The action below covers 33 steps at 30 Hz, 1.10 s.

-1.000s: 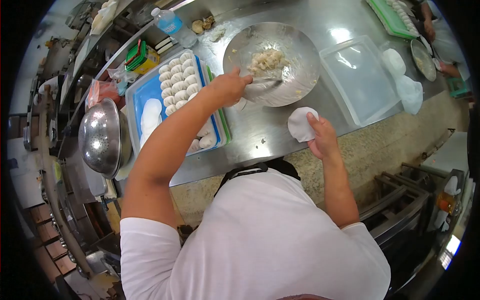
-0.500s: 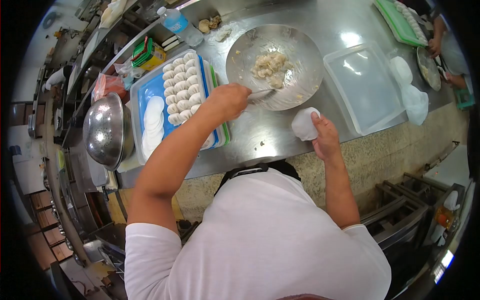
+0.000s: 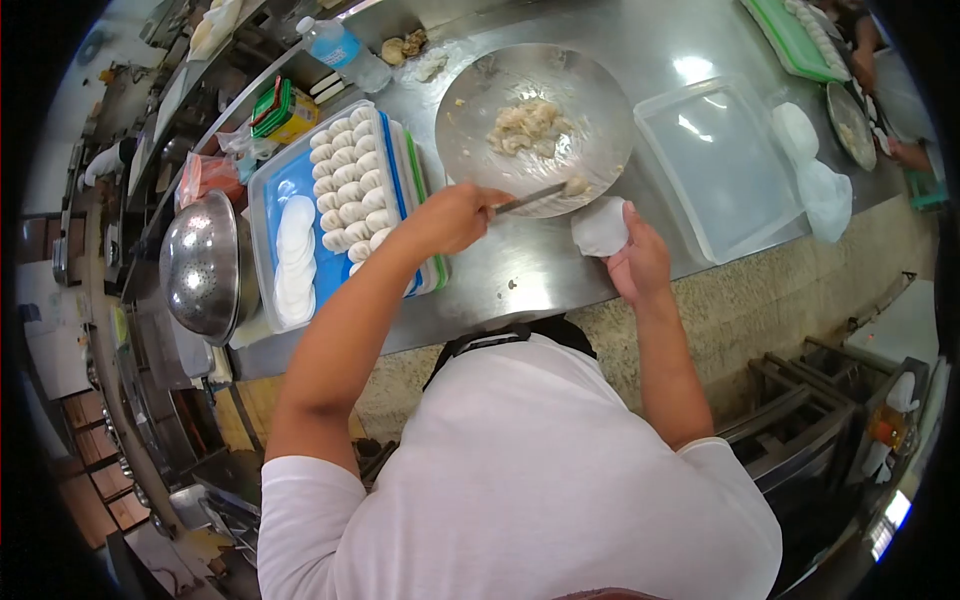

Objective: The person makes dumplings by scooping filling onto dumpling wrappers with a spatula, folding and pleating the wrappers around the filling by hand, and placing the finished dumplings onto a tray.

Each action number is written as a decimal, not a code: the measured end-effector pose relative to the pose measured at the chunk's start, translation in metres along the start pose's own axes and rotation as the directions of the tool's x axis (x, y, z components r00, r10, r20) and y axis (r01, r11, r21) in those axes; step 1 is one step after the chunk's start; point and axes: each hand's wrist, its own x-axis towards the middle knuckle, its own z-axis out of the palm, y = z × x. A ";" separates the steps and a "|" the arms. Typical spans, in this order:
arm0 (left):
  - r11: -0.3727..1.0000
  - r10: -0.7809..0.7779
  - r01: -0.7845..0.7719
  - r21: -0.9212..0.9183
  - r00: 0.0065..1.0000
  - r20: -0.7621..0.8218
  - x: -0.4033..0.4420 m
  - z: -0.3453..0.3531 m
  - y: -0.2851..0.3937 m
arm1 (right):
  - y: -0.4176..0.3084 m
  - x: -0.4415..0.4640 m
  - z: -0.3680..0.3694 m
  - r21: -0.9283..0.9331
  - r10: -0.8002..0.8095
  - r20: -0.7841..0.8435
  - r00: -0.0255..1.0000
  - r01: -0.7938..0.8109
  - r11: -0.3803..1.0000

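My left hand (image 3: 461, 217) is closed around a thin flat metal spatula (image 3: 533, 199). A small lump of pale filling (image 3: 576, 186) sits on its tip, over the near rim of a wide metal bowl (image 3: 470, 100). More chunky filling (image 3: 527, 127) lies in the bowl. Just right of the bowl's near side, my right hand (image 3: 640, 258) holds a round white dumpling wrapper (image 3: 600, 228) by its edge. Left of the bowl, a plastic tray (image 3: 262, 215) with a blue base carries rows of pleated dumplings (image 3: 350, 170) and an overlapping row of flat wrappers (image 3: 294, 260).
A translucent plastic lid (image 3: 715, 165) and white plastic bags (image 3: 825, 195) lie on the right of the steel table. An upturned perforated colander (image 3: 205, 265) is at the left. A water bottle (image 3: 345, 55) stands behind. Another person's hand (image 3: 910, 155) is at the far right.
The spatula has moved from the filling towards the bowl's near rim, now with a lump on its tip. My right hand has brought the wrapper slightly left, closer to it.
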 end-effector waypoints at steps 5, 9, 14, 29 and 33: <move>0.965 0.169 -0.196 -0.172 0.973 -0.157 -0.032 0.028 0.035 | -0.018 0.001 0.020 0.116 -0.010 0.009 1.000 0.009 0.993; 0.986 0.164 -0.163 0.020 0.972 -0.168 -0.046 0.020 0.053 | -0.023 0.006 0.013 0.105 0.010 -0.074 0.997 -0.003 0.995; 0.998 0.040 -0.055 -0.044 0.956 -0.292 -0.016 0.023 0.025 | -0.025 0.007 0.010 0.068 0.021 -0.080 0.997 -0.015 0.998; 0.979 0.178 -0.134 0.156 0.932 -0.316 -0.054 0.023 0.071 | -0.042 -0.006 0.022 0.098 0.078 -0.045 0.996 -0.073 0.992; 0.926 0.312 -0.235 0.295 0.917 -0.249 -0.054 0.022 0.074 | -0.044 -0.013 0.034 0.100 0.135 -0.024 0.991 -0.132 0.986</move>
